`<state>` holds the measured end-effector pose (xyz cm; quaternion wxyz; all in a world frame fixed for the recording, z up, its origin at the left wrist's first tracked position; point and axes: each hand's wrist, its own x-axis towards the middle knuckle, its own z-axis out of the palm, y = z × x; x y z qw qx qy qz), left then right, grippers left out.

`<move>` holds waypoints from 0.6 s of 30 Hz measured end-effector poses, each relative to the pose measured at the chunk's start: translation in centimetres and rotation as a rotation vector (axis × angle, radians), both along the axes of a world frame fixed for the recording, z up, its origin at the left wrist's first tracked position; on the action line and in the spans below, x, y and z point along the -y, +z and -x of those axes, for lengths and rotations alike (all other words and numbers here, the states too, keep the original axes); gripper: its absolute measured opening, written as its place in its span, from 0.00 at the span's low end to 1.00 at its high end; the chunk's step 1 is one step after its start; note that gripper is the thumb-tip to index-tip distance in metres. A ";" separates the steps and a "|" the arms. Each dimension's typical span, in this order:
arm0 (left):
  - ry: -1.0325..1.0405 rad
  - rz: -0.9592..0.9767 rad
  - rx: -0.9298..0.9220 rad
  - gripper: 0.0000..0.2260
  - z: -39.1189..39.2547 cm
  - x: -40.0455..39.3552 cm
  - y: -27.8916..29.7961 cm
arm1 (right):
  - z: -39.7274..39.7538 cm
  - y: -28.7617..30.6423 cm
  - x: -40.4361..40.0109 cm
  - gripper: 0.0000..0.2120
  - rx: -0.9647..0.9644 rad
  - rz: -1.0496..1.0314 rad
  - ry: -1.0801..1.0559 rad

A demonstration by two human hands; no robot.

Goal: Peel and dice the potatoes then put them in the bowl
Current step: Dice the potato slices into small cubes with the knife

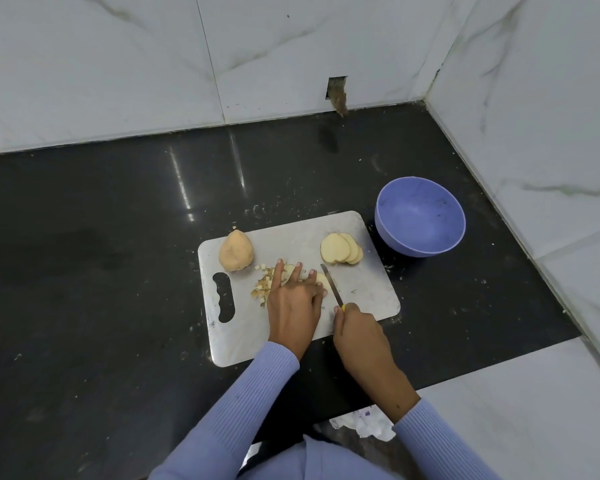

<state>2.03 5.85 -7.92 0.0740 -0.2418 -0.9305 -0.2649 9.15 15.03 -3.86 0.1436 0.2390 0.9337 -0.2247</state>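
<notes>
A dark worktop point(118, 237) in a tiled corner carries the cutting board point(371, 292). The left hand point(293, 299) presses flat fingers on the potato slices point(321, 279) beside the diced pieces point(261, 289); the right hand point(357, 329) grips the knife point(331, 284). I would keep the fingertips away from the blade. The bowl point(420, 216) stands beside the board.

The bench point(118, 237) is glossy black with pale specks. White tiles point(118, 64) carry faint grey veining. The cutting board point(291, 237) is light grey, the bowl point(420, 216) lavender-blue. The whole potato point(235, 251) is tan, the slices point(340, 252) pale yellow with tan edges. Ribbed sleeves point(243, 410) are lavender; the knife handle point(343, 308) shows yellow.
</notes>
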 end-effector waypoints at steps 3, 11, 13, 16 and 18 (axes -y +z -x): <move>0.010 0.034 -0.011 0.05 -0.1 -0.1 0.2 | -1.9 -0.1 0.4 0.16 0.044 -0.033 0.005; -0.013 0.011 -0.057 0.02 -0.1 0.5 -0.3 | -5.0 0.8 -0.9 0.14 0.077 0.018 -0.005; -0.024 -0.014 -0.059 0.04 0.0 0.8 -0.4 | -4.0 1.2 -1.1 0.15 -0.009 0.032 0.003; -0.027 -0.030 -0.069 0.05 -0.1 1.0 -0.5 | -1.6 1.3 -1.0 0.17 -0.073 0.010 0.020; -0.024 -0.047 -0.074 0.04 -0.1 0.8 -0.4 | -0.3 0.9 -0.9 0.18 -0.070 0.004 0.028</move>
